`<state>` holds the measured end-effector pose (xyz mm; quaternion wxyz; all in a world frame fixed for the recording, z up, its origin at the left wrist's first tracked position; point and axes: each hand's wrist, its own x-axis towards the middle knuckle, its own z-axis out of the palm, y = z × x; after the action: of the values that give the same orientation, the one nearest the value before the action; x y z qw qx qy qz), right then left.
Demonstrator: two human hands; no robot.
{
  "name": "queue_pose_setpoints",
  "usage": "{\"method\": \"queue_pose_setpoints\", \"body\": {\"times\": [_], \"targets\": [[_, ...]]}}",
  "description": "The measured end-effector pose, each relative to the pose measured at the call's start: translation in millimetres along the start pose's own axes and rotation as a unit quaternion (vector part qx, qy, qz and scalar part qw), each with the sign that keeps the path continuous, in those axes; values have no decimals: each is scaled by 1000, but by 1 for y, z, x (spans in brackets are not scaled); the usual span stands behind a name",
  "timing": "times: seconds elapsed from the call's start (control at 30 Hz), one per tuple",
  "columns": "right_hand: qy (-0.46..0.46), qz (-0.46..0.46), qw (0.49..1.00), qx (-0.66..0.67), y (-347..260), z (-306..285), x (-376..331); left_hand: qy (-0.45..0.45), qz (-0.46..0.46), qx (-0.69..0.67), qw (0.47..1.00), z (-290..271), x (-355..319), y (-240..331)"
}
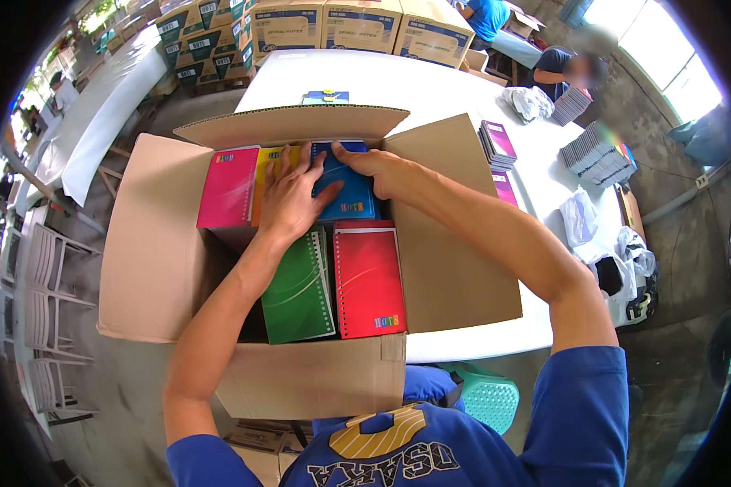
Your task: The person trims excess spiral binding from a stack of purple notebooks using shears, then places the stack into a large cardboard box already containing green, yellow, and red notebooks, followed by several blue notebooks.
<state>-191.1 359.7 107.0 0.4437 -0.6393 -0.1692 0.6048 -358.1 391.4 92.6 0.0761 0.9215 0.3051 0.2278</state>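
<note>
An open cardboard box (150,235) stands in front of me, holding several spiral notebooks. My left hand (291,201) lies with fingers spread across the yellow notebook (261,174) and the left side of a blue notebook (348,195); its thumb rests on the blue cover. At the blue notebook's far right corner, my right hand (382,169) has its thumb over the cover, with the other fingers mostly hidden along the side. A pink notebook (226,191) sits at far left in the box. Nearer me are a green notebook (296,288) and a red notebook (369,280).
The box rests at the edge of a white table (455,101). Stacks of notebooks (599,154) and plastic bags (581,217) lie on the right. Cartons (361,28) stand beyond, white chairs (49,284) at left, a green stool (491,399) near me. A person (556,69) sits at far right.
</note>
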Motion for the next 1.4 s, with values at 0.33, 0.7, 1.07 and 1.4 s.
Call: {"method": "queue_pose_setpoints", "body": {"times": [0.33,0.7,1.07,1.4], "targets": [[76,3,997,10,-8,8,12,-38,-16,23,999,-2,0,4],[29,6,1000,-10,-38,17,-28,-82,-47,1,996,-12,0,0],[-50,10,997,-53,-36,0,-31,-70,-38,-5,997,-12,-1,-3],[4,49,975,-217,-32,7,-17,-65,-20,20,997,-7,-2,-4]]}}
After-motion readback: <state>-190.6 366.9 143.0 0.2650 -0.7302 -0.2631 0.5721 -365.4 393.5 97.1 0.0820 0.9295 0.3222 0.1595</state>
